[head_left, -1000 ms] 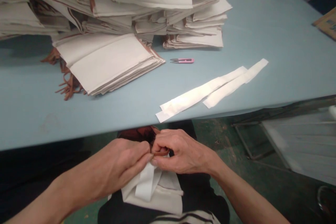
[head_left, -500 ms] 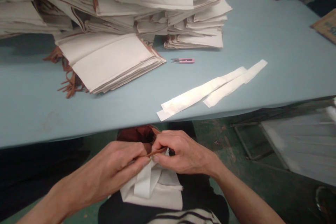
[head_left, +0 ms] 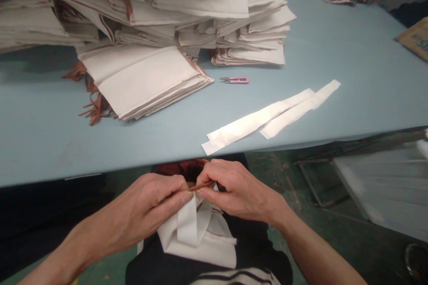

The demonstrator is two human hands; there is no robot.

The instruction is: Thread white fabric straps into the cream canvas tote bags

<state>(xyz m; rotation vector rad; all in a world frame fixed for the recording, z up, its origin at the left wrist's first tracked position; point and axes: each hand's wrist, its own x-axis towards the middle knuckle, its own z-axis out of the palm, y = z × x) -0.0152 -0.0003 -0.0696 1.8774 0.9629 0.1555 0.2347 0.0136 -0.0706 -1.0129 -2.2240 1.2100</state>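
Over my lap, a cream cloth piece (head_left: 214, 249) with a brown edge is held up between my two hands, close together. My left hand (head_left: 160, 200) is closed, thumb and fingers pinching the brown edge. Just to its right, my right hand (head_left: 230, 187) pinches the same edge. A white strip (head_left: 187, 225) hangs down in a loop from under my left thumb, against the cloth. The fingertips partly hide where strip and edge meet. Dark reddish-brown fabric (head_left: 177, 168) shows behind my hands, below the table edge.
On the blue-covered table (head_left: 160, 142) lie white strips (head_left: 257, 118), pink-handled thread snips (head_left: 237, 80) and a stack of folded cream cloth pieces (head_left: 143, 80) with brown cords (head_left: 95, 107). Behind rise larger cloth piles (head_left: 203, 0). A cardboard piece (head_left: 414, 38) lies at right.
My hands and the cloth have shifted slightly up and right in the view. The pinching hold stays the same. The table scene shifts slightly with the camera.
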